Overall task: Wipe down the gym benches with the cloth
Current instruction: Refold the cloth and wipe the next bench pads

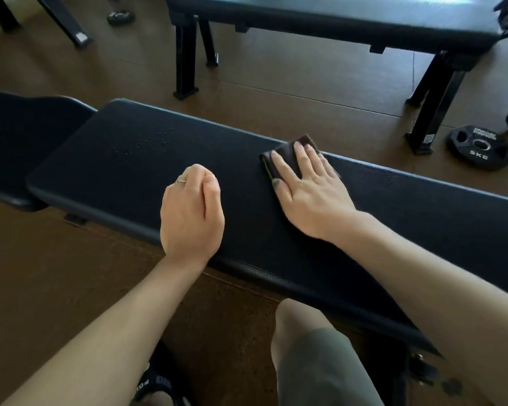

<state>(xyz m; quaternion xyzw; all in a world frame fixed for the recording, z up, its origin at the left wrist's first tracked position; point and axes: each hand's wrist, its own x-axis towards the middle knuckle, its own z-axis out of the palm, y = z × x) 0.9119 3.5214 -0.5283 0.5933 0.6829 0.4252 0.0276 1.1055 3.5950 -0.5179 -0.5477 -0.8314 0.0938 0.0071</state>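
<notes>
Nearest the camera, a bent knee [302, 332] in olive shorts is seen beside the near bench [129, 159], over which both forearms are extended. The left hand [191, 212] is held above the pad with its fingers curled into a loose fist around nothing. The right hand [308, 186] is laid flat, fingers straight and spread, pressing the folded dark cloth [291, 150] onto the pad near its far edge. Left of the cloth, droplets [150, 142] are visible on the pad, so that stretch is judged unwiped; the task appears only partly done. Beyond, a second bench [335, 22] is seen, its state unclear, and a weight plate [478, 148] lies on the floor.
</notes>
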